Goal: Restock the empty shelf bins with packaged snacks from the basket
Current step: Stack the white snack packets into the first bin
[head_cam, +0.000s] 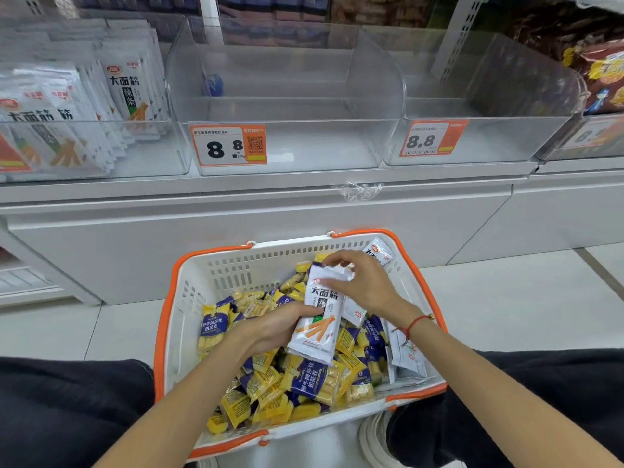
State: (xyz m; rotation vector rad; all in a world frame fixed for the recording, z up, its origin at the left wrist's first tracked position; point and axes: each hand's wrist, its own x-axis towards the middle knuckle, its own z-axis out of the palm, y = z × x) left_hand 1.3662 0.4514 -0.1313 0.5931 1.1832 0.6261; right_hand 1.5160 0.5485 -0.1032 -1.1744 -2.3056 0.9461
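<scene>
From the head view, a white basket [189,285] with orange rim and handles is sitting on the floor between the person's knees, in front of the shelf [256,187]. It is holding a heap of yellow and purple snack packs [266,383], with a few white packs [405,356] lying along its right side. The left hand [270,327] is gripping a long white snack packet [320,319] from its left edge, fingers curled around it, holding it above the heap. The right hand [361,282] is pinching the top end of the same packet, a red cord showing on that wrist. On the shelf above, the middle clear bin [287,143] and the clear bin to its right [472,140] are standing with nothing but orange price tags [229,145] on their fronts. The left bin [101,153] is holding upright rows of matching white packets [125,92], and dark red bags [604,76] are showing at the far right
</scene>
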